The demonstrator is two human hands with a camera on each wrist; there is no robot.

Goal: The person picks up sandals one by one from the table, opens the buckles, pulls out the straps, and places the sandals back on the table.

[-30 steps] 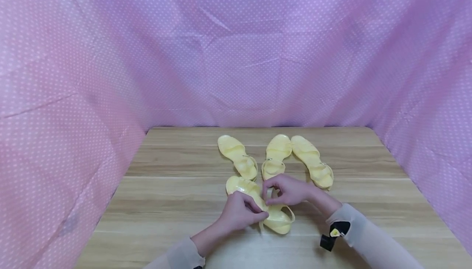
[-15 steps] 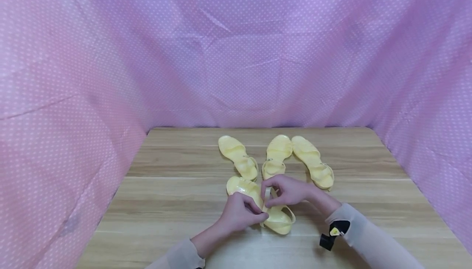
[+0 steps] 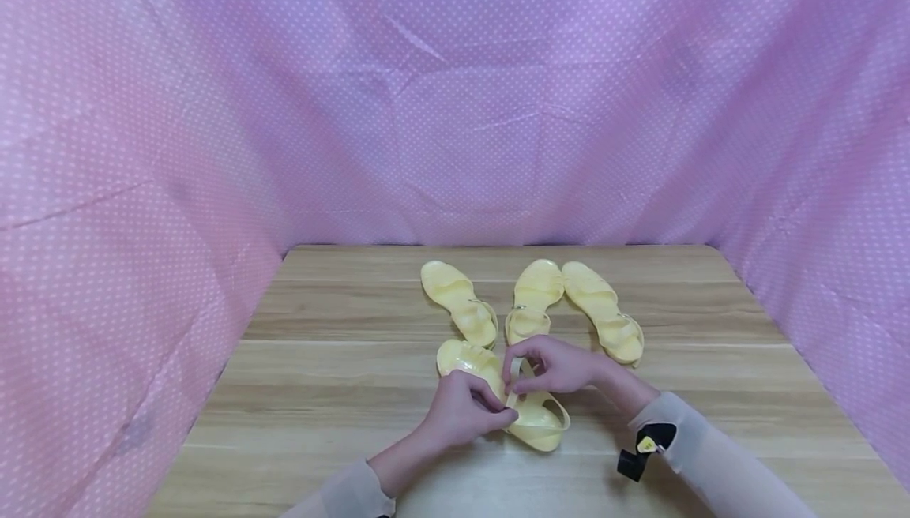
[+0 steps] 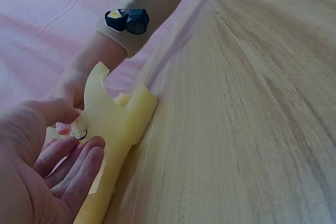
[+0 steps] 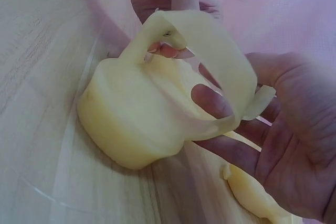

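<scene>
A pale yellow jelly sandal (image 3: pixel 529 417) lies on the wooden table (image 3: pixel 320 392) nearest me, toe pointing away to the left. My left hand (image 3: pixel 498 411) pinches its ankle strap at the small buckle (image 4: pixel 79 130), thumb on top. My right hand (image 3: pixel 513 368) holds the other strap end (image 5: pixel 220 51), which arches up in a loop over the heel (image 5: pixel 131 129), with a finger inside the loop. In the left wrist view the sandal (image 4: pixel 121 124) stands between my left hand (image 4: pixel 73 140) and my right sleeve.
Three more yellow sandals (image 3: pixel 458 302) (image 3: pixel 533 297) (image 3: pixel 604 311) lie just beyond my hands. Pink dotted cloth (image 3: pixel 142 210) walls in the table on the left, back and right. A black wrist camera (image 3: pixel 643 451) sits on my right sleeve.
My right hand has shifted slightly left and up with the strap end, which now stands up between the two hands. The left hand has hardly moved.
</scene>
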